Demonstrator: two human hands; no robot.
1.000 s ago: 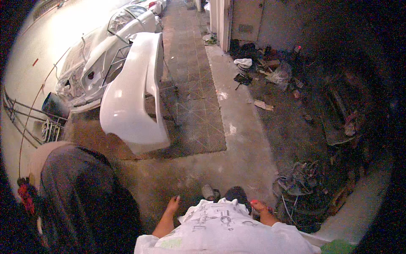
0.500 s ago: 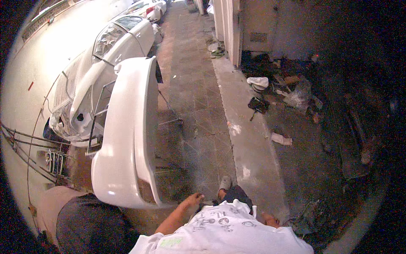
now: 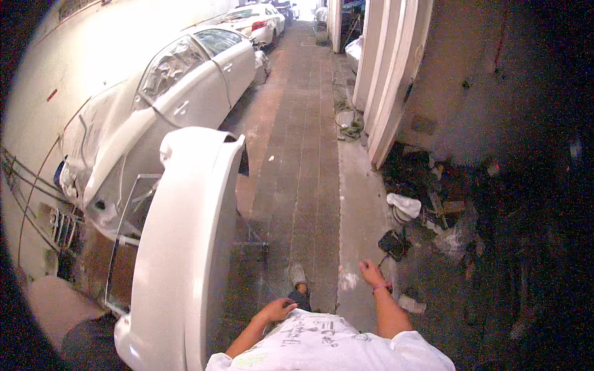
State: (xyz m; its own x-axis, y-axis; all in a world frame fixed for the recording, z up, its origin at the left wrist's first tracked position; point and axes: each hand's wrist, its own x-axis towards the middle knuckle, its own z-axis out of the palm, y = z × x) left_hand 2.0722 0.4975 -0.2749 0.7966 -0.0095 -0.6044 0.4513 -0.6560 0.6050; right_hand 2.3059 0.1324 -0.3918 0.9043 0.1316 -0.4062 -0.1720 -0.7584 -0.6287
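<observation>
I see the person's bare left hand (image 3: 276, 309) low in front of the body, its fingers curled inward beside the hem of the white, dark-printed cloth T-shirt (image 3: 315, 340). I cannot tell whether those fingers pinch the fabric or are clear of it. The bare right hand (image 3: 372, 273) is farther forward on an extended arm, fingers loosely bent; I can make out nothing in it, but the palm is turned from me, so I cannot tell how far it is closed. A thin reddish bracelet (image 3: 383, 287) circles the wrist just behind it.

The long, curved, glossy white car bumper (image 3: 170, 260) stands to the left of the left hand, apart from it, on a thin dark metal frame (image 3: 131, 213). Beyond the bumper, ahead and left of both hands, I have a white sedan (image 3: 213, 93) with crinkled film over one window. One grey shoe (image 3: 297, 273) shows just ahead of the left hand. Just ahead and right of the right hand lie a small black object (image 3: 394, 243) and a crumpled white cloth (image 3: 405, 204).
</observation>
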